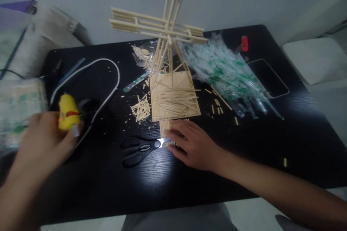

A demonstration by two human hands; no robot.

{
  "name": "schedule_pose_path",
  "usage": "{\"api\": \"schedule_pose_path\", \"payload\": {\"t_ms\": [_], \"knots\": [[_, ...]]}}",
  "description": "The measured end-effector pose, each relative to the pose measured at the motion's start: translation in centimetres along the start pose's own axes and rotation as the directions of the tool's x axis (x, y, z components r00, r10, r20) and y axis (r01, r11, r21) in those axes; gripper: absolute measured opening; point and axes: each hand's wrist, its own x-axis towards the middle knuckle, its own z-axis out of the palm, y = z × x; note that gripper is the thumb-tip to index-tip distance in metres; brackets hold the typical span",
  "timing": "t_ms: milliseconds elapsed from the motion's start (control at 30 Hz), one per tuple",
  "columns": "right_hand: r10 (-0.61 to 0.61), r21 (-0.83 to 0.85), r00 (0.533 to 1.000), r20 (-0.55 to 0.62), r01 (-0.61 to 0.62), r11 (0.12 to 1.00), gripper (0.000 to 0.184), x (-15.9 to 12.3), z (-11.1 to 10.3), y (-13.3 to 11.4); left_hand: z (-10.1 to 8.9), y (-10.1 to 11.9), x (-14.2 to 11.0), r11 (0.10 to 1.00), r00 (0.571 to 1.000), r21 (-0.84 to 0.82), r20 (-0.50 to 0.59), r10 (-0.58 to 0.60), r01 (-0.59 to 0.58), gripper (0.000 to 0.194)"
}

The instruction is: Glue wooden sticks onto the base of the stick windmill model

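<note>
My left hand, blurred, is closed around a yellow hot glue gun with a metal nozzle, above the table's left side. My right hand lies with fingers apart over a small panel of wooden sticks, covering most of it. Black-handled scissors lie beside it, their blade tips running under my fingers. Just beyond stands a windmill-like frame of wooden sticks, its cross arms raised above a square stick base. Loose sticks are piled on that base.
Short cut sticks lie left of the base. Clear and green plastic wrappers heap at the right, near a phone-like slab and a red object. A white cable loops at left. Packaged sticks sit far left.
</note>
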Motion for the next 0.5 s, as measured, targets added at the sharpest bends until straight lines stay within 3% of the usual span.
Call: {"api": "schedule_pose_path", "payload": {"t_ms": [67, 133, 400, 500], "knots": [[-0.004, -0.001, 1.0, -0.009, 0.004, 1.0, 0.029, 0.0, 0.0, 0.0, -0.3, 0.7, -0.5, 0.992, 0.987, 0.057, 0.103, -0.121, 0.116, 0.033], [-0.011, -0.003, 1.0, -0.012, 0.011, 1.0, 0.03, 0.1, 0.0, -0.1, -0.4, 1.2, -0.9, 0.991, 0.98, 0.046, 0.151, -0.133, 0.127, 0.037], [-0.003, -0.01, 1.0, -0.009, 0.003, 1.0, 0.028, 0.0, 0.0, 0.0, 0.5, 0.3, -1.1, 0.99, 0.989, 0.093, 0.087, -0.117, 0.109, 0.044], [-0.004, -0.008, 1.0, -0.014, 0.004, 1.0, 0.028, 0.1, -0.1, -0.1, -0.1, 1.0, -1.1, 0.991, 0.994, 0.1, -0.063, -0.085, 0.091, 0.048]]}}
